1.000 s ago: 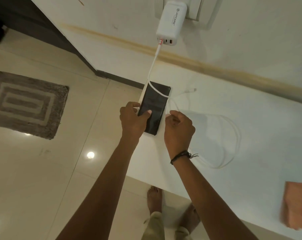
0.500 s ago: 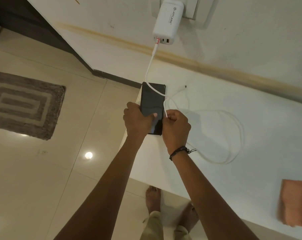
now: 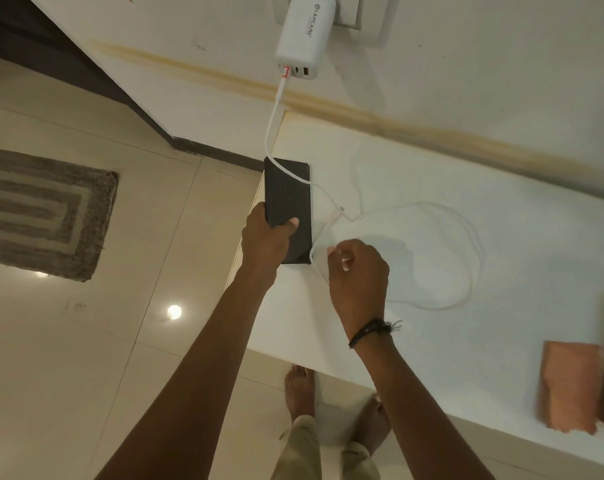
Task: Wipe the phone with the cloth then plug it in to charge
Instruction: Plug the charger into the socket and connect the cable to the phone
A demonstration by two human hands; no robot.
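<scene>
Two hands (image 3: 314,254) flanking phone (image 3: 288,202)

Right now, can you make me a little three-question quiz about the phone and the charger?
1. True or false: the left hand holds the phone.
2. What does the right hand pinch? A) the orange cloth B) the white cable C) the wall charger
3. Fill in: the orange cloth lies on the white ____, far from both hands.

Key
1. True. Its thumb lies across the dark screen.
2. B. The white cable runs up over the phone to the wall charger.
3. Counter.
</scene>
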